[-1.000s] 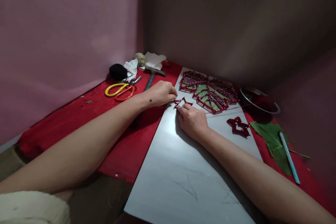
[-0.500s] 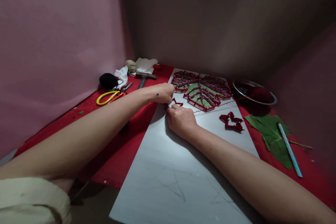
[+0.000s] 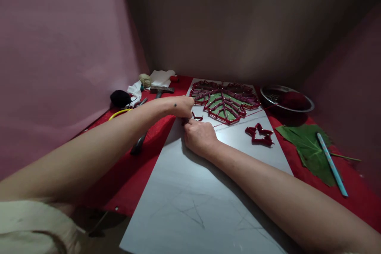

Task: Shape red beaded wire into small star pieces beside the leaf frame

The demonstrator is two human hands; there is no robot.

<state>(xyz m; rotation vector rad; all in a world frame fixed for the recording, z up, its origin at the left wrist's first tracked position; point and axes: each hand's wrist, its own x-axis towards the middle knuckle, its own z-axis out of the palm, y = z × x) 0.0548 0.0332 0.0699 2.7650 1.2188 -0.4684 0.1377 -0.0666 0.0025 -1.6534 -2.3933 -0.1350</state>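
Note:
My left hand (image 3: pixel 185 106) is closed at the left edge of a white board (image 3: pixel 166 182), its fingertips turned down and mostly hidden. Just below it my right hand (image 3: pixel 201 137) rests on the board with curled fingers. Between and beside them shows part of a small outline of nails wound with dark red yarn (image 3: pixel 197 118). A loose strand of red yarn (image 3: pixel 253 114) runs from the bowl across the board to behind my right hand; its end there is hidden. A finished-looking red yarn star (image 3: pixel 260 135) stands on nails to the right.
A large nail-and-yarn leaf (image 3: pixel 224 105) fills the board's far end. Right lie a metal bowl (image 3: pixel 308 109) with a red yarn ball (image 3: pixel 293 100), a green leaf (image 3: pixel 308 143) and a blue pen (image 3: pixel 333 166). Left are a hammer (image 3: pixel 160 89), yellow-handled scissors (image 3: pixel 119 114) and black yarn (image 3: pixel 120 98).
The view has tilted and shifted slightly, so things on the board appear a little further left. Both hands stay together at the small yarn outline, with only slight finger movement.

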